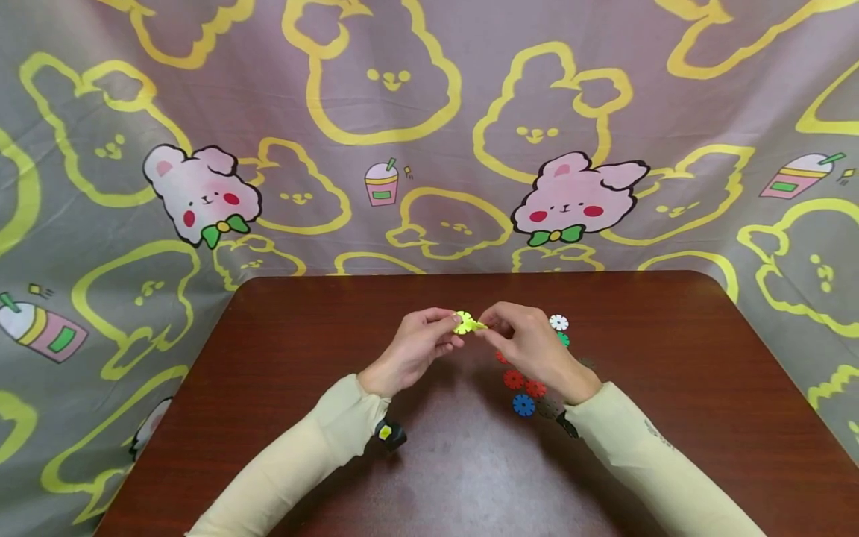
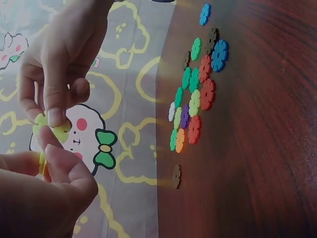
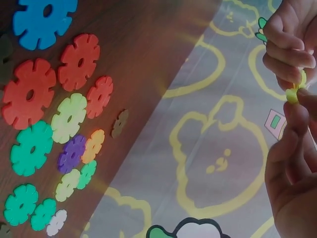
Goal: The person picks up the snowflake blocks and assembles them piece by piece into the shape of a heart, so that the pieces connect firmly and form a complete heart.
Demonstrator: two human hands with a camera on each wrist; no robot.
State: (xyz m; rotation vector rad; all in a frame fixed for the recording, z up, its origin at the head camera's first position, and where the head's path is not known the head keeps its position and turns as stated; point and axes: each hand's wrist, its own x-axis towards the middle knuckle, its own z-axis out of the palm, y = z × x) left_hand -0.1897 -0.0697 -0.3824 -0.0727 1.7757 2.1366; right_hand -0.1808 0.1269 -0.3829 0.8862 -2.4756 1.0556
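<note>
Tally, slotted flower-shaped discs [image 2: 194, 135] on the table [image 1: 302, 358], left wrist view: 18 total.
- green discs [image 2: 179, 100]: 5
- red discs [image 2: 208, 100]: 3
- brown discs [image 2: 177, 181]: 3
- blue discs [image 2: 224, 55]: 2
- yellow-green discs [image 2: 194, 108]: 2
- white disc [image 2: 172, 115]: 1
- purple disc [image 2: 184, 121]: 1
- orange disc [image 2: 180, 146]: 1

Yellow discs [image 1: 464, 322] in the fingers: at least 2; partly covered, exact count uncertain.

Hands: 2 (left hand [image 1: 419, 344], 1; right hand [image 1: 530, 339], 1). Pale sleeves [image 1: 288, 470]: 2. Black wrist cameras [image 1: 397, 440]: 2. Tables: 1.

Backdrop cloth [image 1: 436, 74], head view: printed drink cups [image 1: 381, 186], 3; pink rabbits [image 1: 208, 190], 2 whole, plus 1 partly hidden.
</note>
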